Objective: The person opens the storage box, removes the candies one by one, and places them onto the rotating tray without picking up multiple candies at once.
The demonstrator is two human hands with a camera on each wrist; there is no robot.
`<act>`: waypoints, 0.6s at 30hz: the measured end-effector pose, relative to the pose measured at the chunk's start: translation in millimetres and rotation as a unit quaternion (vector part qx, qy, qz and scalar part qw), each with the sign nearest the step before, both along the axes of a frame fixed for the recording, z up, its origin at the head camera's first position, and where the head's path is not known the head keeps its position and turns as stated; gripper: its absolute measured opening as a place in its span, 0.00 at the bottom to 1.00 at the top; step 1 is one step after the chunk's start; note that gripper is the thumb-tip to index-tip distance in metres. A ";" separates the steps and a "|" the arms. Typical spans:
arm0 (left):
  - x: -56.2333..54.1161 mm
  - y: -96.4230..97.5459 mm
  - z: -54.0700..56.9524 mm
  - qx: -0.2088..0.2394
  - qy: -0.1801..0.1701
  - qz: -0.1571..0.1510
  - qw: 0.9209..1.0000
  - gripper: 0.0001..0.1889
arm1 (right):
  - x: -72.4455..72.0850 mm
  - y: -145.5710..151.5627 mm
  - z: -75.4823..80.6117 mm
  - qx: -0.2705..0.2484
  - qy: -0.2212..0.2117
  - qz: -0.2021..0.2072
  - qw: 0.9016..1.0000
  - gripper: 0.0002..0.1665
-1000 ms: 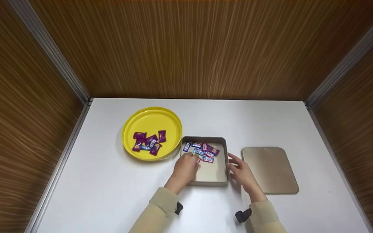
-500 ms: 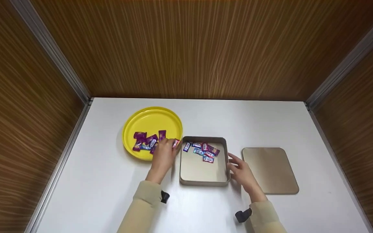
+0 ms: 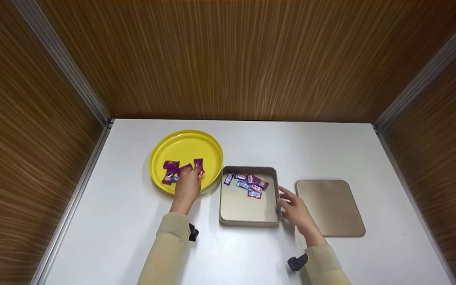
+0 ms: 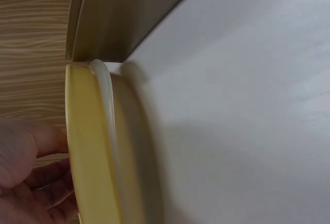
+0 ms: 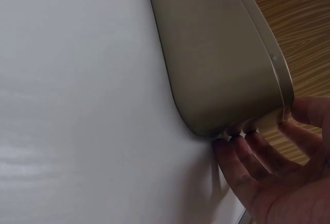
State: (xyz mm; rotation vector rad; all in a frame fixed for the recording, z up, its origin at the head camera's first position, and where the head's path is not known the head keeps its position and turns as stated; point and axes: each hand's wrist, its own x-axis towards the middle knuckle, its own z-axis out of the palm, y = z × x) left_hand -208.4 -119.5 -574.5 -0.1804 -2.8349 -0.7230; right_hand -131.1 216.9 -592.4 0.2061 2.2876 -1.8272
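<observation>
My left hand is over the front of a round yellow plate, fingers curled down among the candies. At its fingertips shows a red-wrapped candy, mostly hidden by the hand. Several purple-wrapped candies lie on the plate around it. In the left wrist view the plate's rim hides the fingertips. My right hand rests its fingertips against the outer right side of a square metal tin; the right wrist view shows these fingers touching the tin's wall.
Inside the tin, several blue, red and purple wrapped candies lie toward the back. A flat metal lid lies right of the right hand. Wood-patterned panels enclose the white table at the back and sides.
My left hand has moved from inside the tin leftward over its edge to the yellow plate, carrying the red-wrapped candy. The right hand has stayed against the tin's side.
</observation>
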 end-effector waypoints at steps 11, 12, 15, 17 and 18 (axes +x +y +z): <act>-6.1 -1.5 -8.1 -0.027 0.002 -0.009 1.000 0.05 | -0.3 -0.6 0.3 0.003 0.000 -0.008 1.000 0.31; -6.4 -1.5 -8.3 -0.029 0.002 -0.009 1.000 0.05 | -0.2 -0.8 0.6 0.003 0.000 -0.007 1.000 0.31; -7.9 -1.7 -9.2 -0.038 0.002 -0.010 0.999 0.06 | -0.7 -0.8 0.1 0.003 -0.001 -0.004 1.000 0.31; -8.6 -1.9 -9.5 -0.043 0.000 -0.011 0.999 0.06 | -1.1 -1.2 -0.2 0.002 -0.002 -0.003 1.000 0.31; -8.7 -2.0 -9.8 -0.045 -0.001 -0.011 0.999 0.06 | -1.5 -1.3 -0.6 0.001 -0.001 -0.002 1.000 0.31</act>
